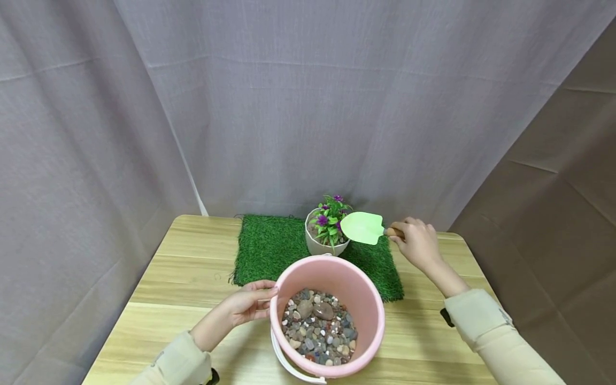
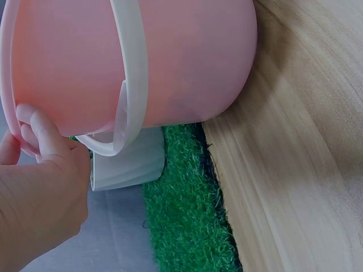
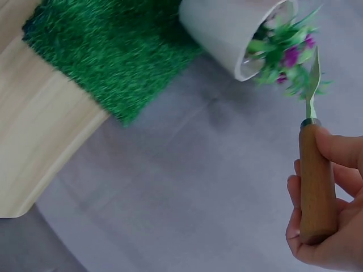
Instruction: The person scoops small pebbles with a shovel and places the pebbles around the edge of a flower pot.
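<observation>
My right hand (image 1: 420, 243) grips the wooden handle (image 3: 317, 181) of a garden trowel, held up over the right side of the table. The trowel's pale green blade (image 1: 363, 228) points left, bare of stones, and overlaps the edge of the potted plant in the head view. With thumb and fingers, my left hand (image 1: 250, 303) pinches the left rim of a pink bucket (image 1: 372, 315). Mixed pebbles (image 1: 317, 334) cover the bucket's bottom, two larger brown stones among them. Its white carrying handle (image 2: 133, 68) hangs down on the near left side.
Behind the bucket, a white flowerpot (image 1: 317, 247) with green leaves and purple flowers (image 1: 322, 220) stands on a mat of artificial grass (image 1: 269, 246). The wooden table (image 1: 187, 267) ends in front of a grey curtain (image 1: 298, 117); a brown cloth (image 1: 553, 224) hangs at the right.
</observation>
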`<control>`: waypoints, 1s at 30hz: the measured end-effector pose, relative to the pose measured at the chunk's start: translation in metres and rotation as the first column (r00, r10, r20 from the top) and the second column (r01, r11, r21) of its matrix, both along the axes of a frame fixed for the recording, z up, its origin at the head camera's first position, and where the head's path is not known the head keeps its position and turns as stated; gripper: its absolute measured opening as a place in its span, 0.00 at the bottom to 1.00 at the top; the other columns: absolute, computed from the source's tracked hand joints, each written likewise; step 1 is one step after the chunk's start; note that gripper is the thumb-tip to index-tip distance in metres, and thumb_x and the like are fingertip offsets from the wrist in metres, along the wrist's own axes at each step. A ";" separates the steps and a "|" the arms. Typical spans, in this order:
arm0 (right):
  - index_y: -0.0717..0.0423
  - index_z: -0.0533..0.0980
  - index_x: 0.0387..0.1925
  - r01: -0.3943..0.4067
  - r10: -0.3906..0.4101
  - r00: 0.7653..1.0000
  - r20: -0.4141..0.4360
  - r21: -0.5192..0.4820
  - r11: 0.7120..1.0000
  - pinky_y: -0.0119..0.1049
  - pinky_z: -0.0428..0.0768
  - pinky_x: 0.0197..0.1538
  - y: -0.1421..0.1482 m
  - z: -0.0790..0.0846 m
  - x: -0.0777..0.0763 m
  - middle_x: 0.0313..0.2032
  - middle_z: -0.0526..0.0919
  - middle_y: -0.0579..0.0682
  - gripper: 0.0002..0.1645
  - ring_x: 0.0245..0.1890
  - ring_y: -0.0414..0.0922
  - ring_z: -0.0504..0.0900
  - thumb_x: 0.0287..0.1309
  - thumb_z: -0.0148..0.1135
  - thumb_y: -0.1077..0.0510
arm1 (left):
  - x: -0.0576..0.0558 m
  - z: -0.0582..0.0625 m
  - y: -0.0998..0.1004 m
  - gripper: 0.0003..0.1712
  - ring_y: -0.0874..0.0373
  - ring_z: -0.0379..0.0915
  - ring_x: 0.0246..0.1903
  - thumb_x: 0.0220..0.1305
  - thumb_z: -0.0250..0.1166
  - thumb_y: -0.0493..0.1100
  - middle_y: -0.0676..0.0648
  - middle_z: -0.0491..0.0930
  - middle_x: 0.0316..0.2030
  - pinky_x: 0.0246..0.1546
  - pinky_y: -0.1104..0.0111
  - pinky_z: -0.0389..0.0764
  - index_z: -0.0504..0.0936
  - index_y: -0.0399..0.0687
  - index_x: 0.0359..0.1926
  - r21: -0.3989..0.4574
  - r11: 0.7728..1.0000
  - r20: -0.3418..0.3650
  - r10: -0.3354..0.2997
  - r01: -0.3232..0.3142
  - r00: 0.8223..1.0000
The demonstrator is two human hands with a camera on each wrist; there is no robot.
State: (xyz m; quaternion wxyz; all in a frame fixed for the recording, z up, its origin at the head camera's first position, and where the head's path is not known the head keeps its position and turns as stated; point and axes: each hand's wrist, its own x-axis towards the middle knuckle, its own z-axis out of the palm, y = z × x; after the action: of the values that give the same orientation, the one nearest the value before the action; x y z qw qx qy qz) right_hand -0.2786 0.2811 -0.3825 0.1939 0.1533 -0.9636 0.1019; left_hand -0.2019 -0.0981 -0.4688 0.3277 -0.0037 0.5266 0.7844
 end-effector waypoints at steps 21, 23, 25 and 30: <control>0.48 0.82 0.27 -0.413 0.413 0.910 0.043 0.204 0.888 0.30 0.66 0.32 -0.054 0.011 0.056 0.26 0.79 0.42 0.11 0.28 0.40 0.74 0.36 0.75 0.60 | 0.000 0.001 -0.001 0.05 0.66 0.80 0.31 0.63 0.61 0.38 0.53 0.84 0.30 0.36 0.77 0.86 0.75 0.51 0.40 0.018 1.000 0.009 0.005 -0.006 1.000; 0.46 0.82 0.24 -0.431 0.435 0.899 0.045 0.272 0.861 0.28 0.61 0.30 -0.056 0.007 0.059 0.24 0.78 0.41 0.10 0.26 0.40 0.73 0.34 0.75 0.58 | 0.000 0.002 -0.001 0.05 0.66 0.80 0.30 0.63 0.61 0.38 0.53 0.83 0.30 0.36 0.77 0.86 0.75 0.51 0.40 0.016 1.000 0.014 0.007 -0.007 1.000; 0.44 0.82 0.22 -0.443 0.456 0.889 0.050 0.346 0.827 0.27 0.58 0.28 -0.058 0.002 0.062 0.22 0.76 0.41 0.09 0.25 0.40 0.71 0.34 0.74 0.57 | 0.000 0.002 -0.001 0.06 0.66 0.80 0.30 0.63 0.61 0.38 0.53 0.83 0.29 0.36 0.77 0.86 0.75 0.50 0.40 0.010 1.000 0.016 0.005 -0.005 1.000; 0.45 0.82 0.18 -0.431 0.483 0.875 0.038 0.517 0.739 0.28 0.59 0.27 -0.063 -0.008 0.069 0.21 0.76 0.43 0.06 0.24 0.41 0.70 0.34 0.74 0.53 | -0.001 0.001 0.000 0.09 0.66 0.80 0.30 0.63 0.61 0.38 0.53 0.83 0.29 0.36 0.77 0.86 0.74 0.47 0.44 -0.020 1.000 0.015 0.004 -0.004 1.000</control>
State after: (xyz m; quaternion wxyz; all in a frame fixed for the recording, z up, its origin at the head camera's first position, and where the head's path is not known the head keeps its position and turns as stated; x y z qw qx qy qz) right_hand -0.2101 0.2186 -0.3906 0.1623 0.4357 -0.8771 -0.1202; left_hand -0.2026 -0.0985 -0.4674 0.3299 -0.0142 0.5319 0.7797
